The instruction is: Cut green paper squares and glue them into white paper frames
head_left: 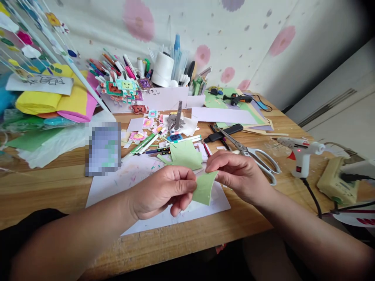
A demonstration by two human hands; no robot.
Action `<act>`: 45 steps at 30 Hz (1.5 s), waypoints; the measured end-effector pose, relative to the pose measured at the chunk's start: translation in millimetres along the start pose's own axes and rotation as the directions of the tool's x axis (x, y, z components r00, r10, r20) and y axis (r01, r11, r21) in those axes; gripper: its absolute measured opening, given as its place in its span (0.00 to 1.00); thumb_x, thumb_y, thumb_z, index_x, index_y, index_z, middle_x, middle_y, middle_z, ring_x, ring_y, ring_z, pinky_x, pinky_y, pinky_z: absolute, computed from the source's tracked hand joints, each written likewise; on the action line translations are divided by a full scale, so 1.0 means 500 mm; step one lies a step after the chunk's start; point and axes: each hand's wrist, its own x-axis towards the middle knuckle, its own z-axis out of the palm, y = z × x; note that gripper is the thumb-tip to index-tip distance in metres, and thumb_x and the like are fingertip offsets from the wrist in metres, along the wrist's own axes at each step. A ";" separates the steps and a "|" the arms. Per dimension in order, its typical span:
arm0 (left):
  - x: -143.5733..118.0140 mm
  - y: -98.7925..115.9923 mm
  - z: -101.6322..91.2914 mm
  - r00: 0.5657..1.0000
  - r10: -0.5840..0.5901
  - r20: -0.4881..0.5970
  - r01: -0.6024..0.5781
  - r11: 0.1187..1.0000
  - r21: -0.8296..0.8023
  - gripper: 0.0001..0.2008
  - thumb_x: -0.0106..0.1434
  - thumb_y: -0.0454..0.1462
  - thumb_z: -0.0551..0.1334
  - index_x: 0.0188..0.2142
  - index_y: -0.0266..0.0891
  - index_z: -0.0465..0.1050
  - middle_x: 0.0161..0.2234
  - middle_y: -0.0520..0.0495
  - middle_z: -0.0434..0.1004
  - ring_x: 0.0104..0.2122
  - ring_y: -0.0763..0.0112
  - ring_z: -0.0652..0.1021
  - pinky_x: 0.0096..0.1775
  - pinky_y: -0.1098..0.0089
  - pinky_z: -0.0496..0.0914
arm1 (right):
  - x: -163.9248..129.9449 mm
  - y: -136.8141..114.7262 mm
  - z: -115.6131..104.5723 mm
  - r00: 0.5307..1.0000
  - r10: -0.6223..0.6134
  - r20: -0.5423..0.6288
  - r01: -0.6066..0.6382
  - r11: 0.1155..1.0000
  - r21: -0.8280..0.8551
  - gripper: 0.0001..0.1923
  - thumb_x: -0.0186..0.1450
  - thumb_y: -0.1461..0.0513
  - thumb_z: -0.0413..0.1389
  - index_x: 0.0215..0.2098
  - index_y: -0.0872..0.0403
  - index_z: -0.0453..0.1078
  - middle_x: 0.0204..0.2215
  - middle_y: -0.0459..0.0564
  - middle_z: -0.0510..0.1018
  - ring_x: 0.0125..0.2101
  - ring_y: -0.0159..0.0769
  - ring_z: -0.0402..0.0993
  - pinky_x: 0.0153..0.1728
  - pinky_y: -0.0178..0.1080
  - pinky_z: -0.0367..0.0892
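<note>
Head view, item one: green paper (204, 188), held above the white sheet (152, 171) at the table's near edge. Left hand (162, 193) pinches its left edge; right hand (237, 173) pinches the top corner. I judge shaping or folding in hand; next calls for a firm crease. Scissors (252, 154), glue gun (300, 150) lie right.

We are holding a small piece of light green paper (204, 188) between both hands, above the white sheet (152, 218) on the wooden table. It is curving slightly, pinched at its left edge and its top right corner.
</note>
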 end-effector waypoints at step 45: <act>-0.058 -0.049 -0.062 0.855 0.387 0.346 -0.281 -0.217 0.935 0.12 0.63 0.35 0.58 0.46 0.42 0.71 0.41 0.49 0.75 0.42 0.61 0.70 0.44 0.57 0.66 | -0.025 0.007 0.068 0.826 0.558 -0.078 -0.451 0.572 -0.686 0.07 0.56 0.65 0.53 0.19 0.53 0.66 0.15 0.40 0.69 0.19 0.28 0.62 0.21 0.32 0.53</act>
